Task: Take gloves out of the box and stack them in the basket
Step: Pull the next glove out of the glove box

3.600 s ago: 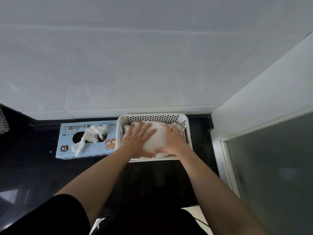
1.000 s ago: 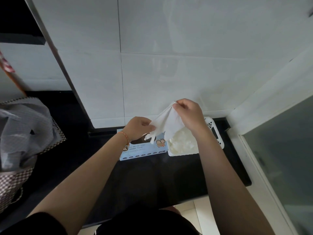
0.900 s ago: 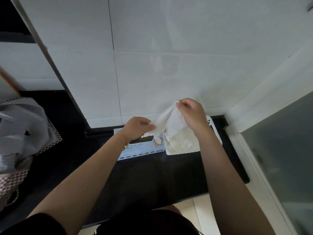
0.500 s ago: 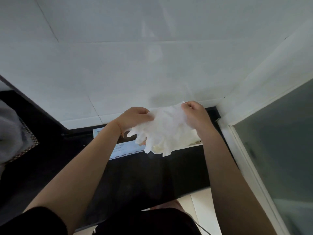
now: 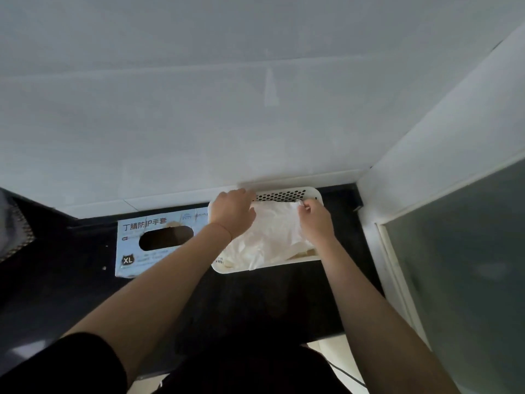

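Both hands, left hand [image 5: 233, 213] and right hand [image 5: 316, 220], pinch a white glove [image 5: 272, 234] spread over the pile in the basket [image 5: 284, 194] at 12 o'clock, while the box [image 5: 159, 240] at 10 o'clock shows a dark opening, contents unclear.
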The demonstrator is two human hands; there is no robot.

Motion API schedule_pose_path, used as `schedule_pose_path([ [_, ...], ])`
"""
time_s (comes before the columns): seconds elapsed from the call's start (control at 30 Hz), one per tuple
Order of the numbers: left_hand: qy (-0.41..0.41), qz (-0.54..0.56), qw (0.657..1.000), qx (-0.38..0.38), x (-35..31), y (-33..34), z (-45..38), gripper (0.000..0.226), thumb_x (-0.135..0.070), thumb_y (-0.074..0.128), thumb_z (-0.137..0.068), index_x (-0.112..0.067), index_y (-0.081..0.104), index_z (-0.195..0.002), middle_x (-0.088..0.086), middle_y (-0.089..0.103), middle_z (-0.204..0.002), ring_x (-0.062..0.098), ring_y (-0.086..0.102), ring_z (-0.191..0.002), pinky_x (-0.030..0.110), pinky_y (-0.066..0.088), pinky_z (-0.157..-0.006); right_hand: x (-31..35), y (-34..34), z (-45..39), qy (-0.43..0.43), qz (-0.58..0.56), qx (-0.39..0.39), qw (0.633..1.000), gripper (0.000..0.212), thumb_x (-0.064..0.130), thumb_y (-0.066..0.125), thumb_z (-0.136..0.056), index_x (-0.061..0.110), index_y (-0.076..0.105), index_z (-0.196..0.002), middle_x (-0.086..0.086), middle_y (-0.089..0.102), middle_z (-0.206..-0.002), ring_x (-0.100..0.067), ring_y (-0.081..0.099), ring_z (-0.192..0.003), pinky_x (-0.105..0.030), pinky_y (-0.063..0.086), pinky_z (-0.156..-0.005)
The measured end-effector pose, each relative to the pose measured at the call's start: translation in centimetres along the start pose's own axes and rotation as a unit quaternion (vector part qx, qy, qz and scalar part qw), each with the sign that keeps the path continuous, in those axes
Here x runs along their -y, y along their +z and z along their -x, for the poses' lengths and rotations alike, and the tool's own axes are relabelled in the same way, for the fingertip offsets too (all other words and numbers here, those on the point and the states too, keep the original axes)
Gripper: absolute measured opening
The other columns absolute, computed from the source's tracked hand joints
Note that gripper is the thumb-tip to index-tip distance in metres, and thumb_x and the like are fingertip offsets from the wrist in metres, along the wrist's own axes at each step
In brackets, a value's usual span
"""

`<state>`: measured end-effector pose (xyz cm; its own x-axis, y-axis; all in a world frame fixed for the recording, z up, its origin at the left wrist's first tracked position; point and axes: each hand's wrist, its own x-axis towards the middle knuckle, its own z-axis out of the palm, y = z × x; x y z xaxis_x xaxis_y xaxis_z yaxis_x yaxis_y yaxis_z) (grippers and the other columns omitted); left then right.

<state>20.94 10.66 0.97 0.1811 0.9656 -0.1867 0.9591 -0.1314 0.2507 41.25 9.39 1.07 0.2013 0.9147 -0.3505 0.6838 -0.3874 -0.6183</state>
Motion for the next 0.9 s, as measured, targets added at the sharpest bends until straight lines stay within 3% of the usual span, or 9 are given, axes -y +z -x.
schedule_pose_path([
  [0.07,0.062,-0.032,0.996,-0.048,-1.1,0.8,1.2,0.04,-0.035,0.051,-0.091,-0.018,0.056,-0.127,0.004,0.058,-0.124,0.027,0.053,-0.117,0.04,0.037,-0.103,-0.5,0.4,-0.1,-0.029,0.029,-0.012,0.999,0.027,0.024,0.039,-0.105,0.011,0.058,-0.119,-0.003,0.065,-0.1,-0.021,0.062,-0.088,-0.034,0.05,-0.073],
  [0.17,0.145,-0.057,0.987,0.031,-3.0,2.2,3.2,0.061,-0.056,0.043,-0.093,-0.025,0.038,-0.146,0.003,0.032,-0.155,0.027,0.023,-0.146,0.048,0.012,-0.12,-1.3,1.3,-0.1,-0.071,0.084,-0.037,0.993,0.027,0.028,0.035,-0.106,0.017,0.054,-0.121,0.002,0.066,-0.104,-0.019,0.062,-0.093,-0.033,0.047,-0.072],
  [0.27,0.124,-0.088,0.983,0.101,-2.8,3.8,3.9,0.08,-0.072,0.034,-0.09,-0.032,0.012,-0.155,-0.001,0.004,-0.165,0.023,-0.005,-0.152,0.052,-0.001,-0.121,-1.2,1.6,-0.1,-0.097,0.128,-0.059,0.985,0.02,0.023,0.033,-0.105,0.019,0.048,-0.117,0.004,0.062,-0.091,-0.019,0.062,-0.082,-0.032,0.043,-0.063],
  [0.37,0.1,-0.117,0.983,0.104,-1.9,4.4,3.9,0.092,-0.083,0.021,-0.079,-0.037,-0.004,-0.155,-0.003,-0.007,-0.165,0.023,-0.012,-0.151,0.053,-0.005,-0.12,-1.3,1.4,-0.4,-0.148,0.242,-0.039,0.958,0.026,0.012,0.041,-0.1,0.015,0.042,-0.126,-0.004,0.061,-0.093,-0.021,0.062,-0.073,-0.034,0.05,-0.059],
  [0.43,0.089,-0.136,0.982,0.101,-1.2,4.6,3.9,0.096,-0.085,0.02,-0.075,-0.039,-0.008,-0.154,-0.003,-0.009,-0.165,0.024,-0.013,-0.151,0.054,-0.008,-0.12,-1.8,1.1,-0.8,-0.194,0.342,-0.041,0.919,0.038,0.008,0.054,-0.094,0.011,0.043,-0.13,-0.007,0.063,-0.099,-0.02,0.062,-0.063,-0.029,0.041,-0.051],
  [0.5,0.08,-0.146,0.98,0.105,-0.6,4.8,3.8,0.099,-0.086,0.027,-0.074,-0.04,-0.011,-0.153,-0.004,-0.012,-0.164,0.024,-0.014,-0.151,0.054,-0.01,-0.119,-2.2,1.0,-1.2,-0.228,0.421,-0.065,0.876,0.043,0.008,0.072,-0.079,0.008,0.056,-0.119,-0.007,0.065,-0.086,-0.018,0.056,-0.047,-0.026,0.029,-0.047],
  [0.6,0.076,-0.147,0.98,0.108,-0.4,5.3,3.7,0.103,-0.088,0.034,-0.074,-0.041,-0.014,-0.152,-0.004,-0.015,-0.164,0.024,-0.016,-0.15,0.055,-0.011,-0.119,-2.4,1.0,-1.4,-0.275,0.453,-0.097,0.843,0.037,0.007,0.083,-0.06,0.011,0.064,-0.091,-0.004,0.059,-0.067,-0.016,0.048,-0.04,-0.026,0.026,-0.05],
  [0.8,0.065,-0.137,0.982,0.111,-0.5,5.9,3.4,0.107,-0.09,0.029,-0.068,-0.04,-0.012,-0.153,-0.004,-0.017,-0.163,0.023,-0.02,-0.149,0.056,-0.011,-0.118,-0.2,1.3,-0.5,-0.324,0.361,-0.112,0.867,0.022,-0.002,0.069,-0.067,0.007,0.06,-0.085,-0.011,0.056,-0.086,-0.026,0.057,-0.07,-0.035,0.044,-0.058],
  [0.9,0.064,-0.121,0.986,0.099,-0.7,5.9,3.4,0.106,-0.093,0.013,-0.064,-0.039,-0.004,-0.154,-0.004,-0.01,-0.165,0.023,-0.016,-0.15,0.057,-0.009,-0.118,0.9,2.2,0.3,-0.326,0.305,0.015,0.895,0.029,0.025,0.056,-0.092,0.01,0.053,-0.116,-0.013,0.052,-0.113,-0.03,0.055,-0.1,-0.037,0.046,-0.066],
])
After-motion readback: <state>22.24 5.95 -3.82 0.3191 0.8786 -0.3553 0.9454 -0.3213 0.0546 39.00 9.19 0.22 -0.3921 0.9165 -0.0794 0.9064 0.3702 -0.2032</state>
